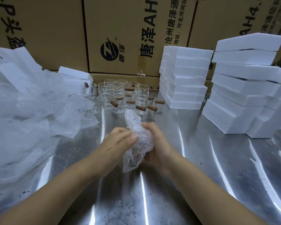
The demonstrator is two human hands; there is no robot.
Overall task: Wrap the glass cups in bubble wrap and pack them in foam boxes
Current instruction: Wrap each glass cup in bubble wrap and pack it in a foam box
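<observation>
In the head view, the person's left hand and right hand meet above the shiny steel tabletop around a crumpled bundle of clear bubble wrap. The bundle is held in the air between them, near the person and in front of the cluster of bare clear glass cups with brown wooden handles. The left grip curls over the front of the bundle with fingertips pressing the film down. The right grip cups it from the side and beneath, with the thumb over the top. A brownish tint shows through the lower part, probably a handle, though the cup inside cannot be made out plainly. The step in hand looks like closing the wrap. To do it well, the right hand should bear the weight while the left folds in the loose tail rising at the top, so that film covers the rim and the protruding handle. Gentle pressure suits thin glass. The stacks of white foam boxes stand well apart to the right, and a heap of loose bubble wrap sheets lies to the left.
</observation>
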